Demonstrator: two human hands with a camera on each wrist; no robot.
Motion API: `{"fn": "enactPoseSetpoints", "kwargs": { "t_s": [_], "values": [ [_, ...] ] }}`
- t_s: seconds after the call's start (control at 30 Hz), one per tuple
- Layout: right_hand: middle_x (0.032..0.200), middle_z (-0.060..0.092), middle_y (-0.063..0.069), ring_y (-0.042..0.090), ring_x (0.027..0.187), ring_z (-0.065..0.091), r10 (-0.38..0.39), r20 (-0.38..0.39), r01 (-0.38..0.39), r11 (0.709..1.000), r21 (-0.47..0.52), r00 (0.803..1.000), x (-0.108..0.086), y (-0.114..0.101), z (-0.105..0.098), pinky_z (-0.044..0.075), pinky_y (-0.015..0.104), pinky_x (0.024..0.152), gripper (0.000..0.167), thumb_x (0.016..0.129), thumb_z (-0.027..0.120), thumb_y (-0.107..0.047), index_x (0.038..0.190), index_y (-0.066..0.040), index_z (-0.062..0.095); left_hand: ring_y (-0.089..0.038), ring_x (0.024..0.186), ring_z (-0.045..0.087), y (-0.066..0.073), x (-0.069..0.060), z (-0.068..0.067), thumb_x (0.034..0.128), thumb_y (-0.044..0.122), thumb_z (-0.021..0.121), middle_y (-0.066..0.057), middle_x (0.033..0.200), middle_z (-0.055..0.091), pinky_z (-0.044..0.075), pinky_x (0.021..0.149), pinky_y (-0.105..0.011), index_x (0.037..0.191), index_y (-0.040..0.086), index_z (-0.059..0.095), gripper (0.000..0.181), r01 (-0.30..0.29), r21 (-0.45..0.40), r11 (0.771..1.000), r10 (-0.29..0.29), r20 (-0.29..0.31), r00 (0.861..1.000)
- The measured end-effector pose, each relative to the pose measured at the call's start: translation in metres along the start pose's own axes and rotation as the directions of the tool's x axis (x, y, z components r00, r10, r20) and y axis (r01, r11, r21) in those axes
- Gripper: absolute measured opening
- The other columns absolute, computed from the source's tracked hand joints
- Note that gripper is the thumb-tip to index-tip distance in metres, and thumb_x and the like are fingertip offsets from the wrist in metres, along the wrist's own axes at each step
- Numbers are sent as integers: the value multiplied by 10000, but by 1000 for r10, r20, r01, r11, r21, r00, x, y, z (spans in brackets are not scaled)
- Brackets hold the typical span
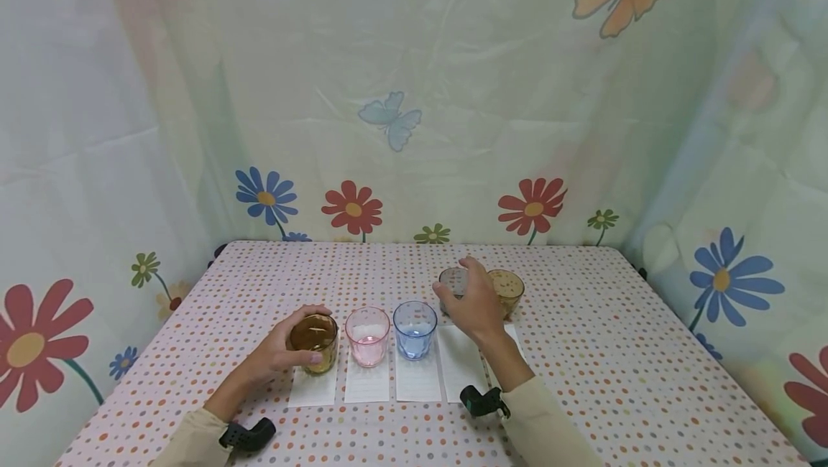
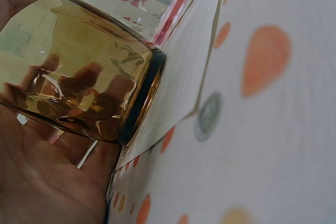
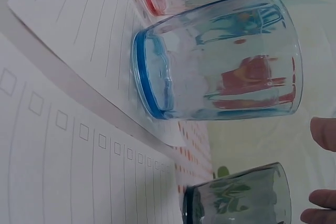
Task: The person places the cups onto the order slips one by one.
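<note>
Right hand [image 1: 477, 305] overlaps grey glass [image 3: 239, 198] in head view — apart in wrist view.

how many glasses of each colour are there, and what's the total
Amber glasses: 2
Pink glass: 1
Blue glass: 1
Grey glass: 1
Total: 5

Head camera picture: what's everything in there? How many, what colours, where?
Amber glasses: two, amber, far ends
Pink glass: one, pink, beside blue
Blue glass: one, blue, on paper
Grey glass: one, grey, back right
Papers: five, white, front
Tablecloth: one, pale dotted, table
Butterflies: two, orange and blue, curtain
Flowers: many, mixed colours, curtain
Wrist cameras: two, black, wrists
Sleeves: two, beige, arms
Left hand: one, around left amber glass
Right hand: one, by grey glass
</note>
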State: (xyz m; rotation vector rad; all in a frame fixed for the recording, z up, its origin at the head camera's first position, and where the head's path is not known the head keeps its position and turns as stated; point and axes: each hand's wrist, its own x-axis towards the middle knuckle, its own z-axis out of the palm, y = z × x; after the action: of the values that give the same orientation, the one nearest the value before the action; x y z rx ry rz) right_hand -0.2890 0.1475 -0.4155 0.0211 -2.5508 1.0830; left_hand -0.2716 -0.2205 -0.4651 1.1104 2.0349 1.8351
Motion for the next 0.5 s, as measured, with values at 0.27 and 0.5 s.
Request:
{"fn": "enactPoseSetpoints", "kwargs": {
  "t_s": [0.27, 0.5],
  "values": [
    [1604, 333, 180, 404, 1432, 384, 10, 40, -7, 996, -87, 999, 7, -2, 4, 396, 621, 1087, 806, 927, 689, -463, 1546, -77, 345, -250, 1247, 596, -1, 0, 1, 918, -6, 658, -319, 1326, 532, 495, 1042, -343, 1472, -88, 331, 649, 27, -6, 1000, -27, -18, 999],
    [1613, 296, 201, 424, 1424, 386, 38, 87, -27, 992, -120, 995, 12, 1, 6, 407, 627, 1072, 825, 947, 654, -472, 1566, -61, 296, -233, 1247, 598, -2, 1, 0, 916, 33, 679, -309, 1334, 534, 493, 1040, -323, 1474, -89, 323, 673, 49, 2, 999, -49, -27, 998]
  ]
}}
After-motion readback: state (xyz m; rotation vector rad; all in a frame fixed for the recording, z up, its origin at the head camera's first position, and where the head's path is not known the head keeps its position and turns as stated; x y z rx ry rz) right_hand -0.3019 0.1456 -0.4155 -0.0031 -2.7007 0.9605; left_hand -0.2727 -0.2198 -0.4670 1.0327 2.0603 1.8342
